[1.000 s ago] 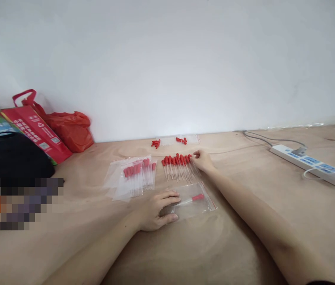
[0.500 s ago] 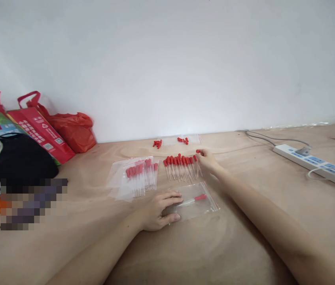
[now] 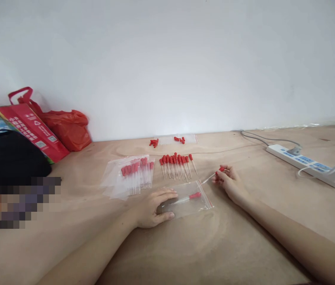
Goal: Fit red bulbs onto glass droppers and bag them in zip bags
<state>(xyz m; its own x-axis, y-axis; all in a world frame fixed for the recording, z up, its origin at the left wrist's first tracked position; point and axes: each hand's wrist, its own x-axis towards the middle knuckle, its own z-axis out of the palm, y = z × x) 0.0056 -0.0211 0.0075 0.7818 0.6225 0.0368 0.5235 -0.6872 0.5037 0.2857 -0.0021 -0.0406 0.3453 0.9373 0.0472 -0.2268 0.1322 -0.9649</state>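
Observation:
My right hand (image 3: 229, 183) pinches a glass dropper (image 3: 222, 169) by its red rubber bulb, the thin tip pointing left and down towards a clear zip bag (image 3: 182, 209). Inside that flat bag lies one dropper (image 3: 195, 195), bulb towards the zip end on the right. Across the bag's left end rests my left hand (image 3: 154, 208), fingers stretched out and thumb apart. Just beyond the bag is a row of several droppers (image 3: 175, 160), bulbs pointing away from me. Filled zip bags (image 3: 130, 178) overlap to the left, each showing red bulbs through the plastic.
Loose red bulbs (image 3: 154, 143) and a clear bag (image 3: 167, 139) lie near the wall. A white power strip (image 3: 306, 160) with plugs and cables is at the right. Red shopping bags (image 3: 31, 126) and a black drawstring bag (image 3: 13, 158) stand at the left.
My right hand has lifted one dropper from the right end of the row and brought it towards me and to the right. My left hand remains on the bag. The view has shifted slightly.

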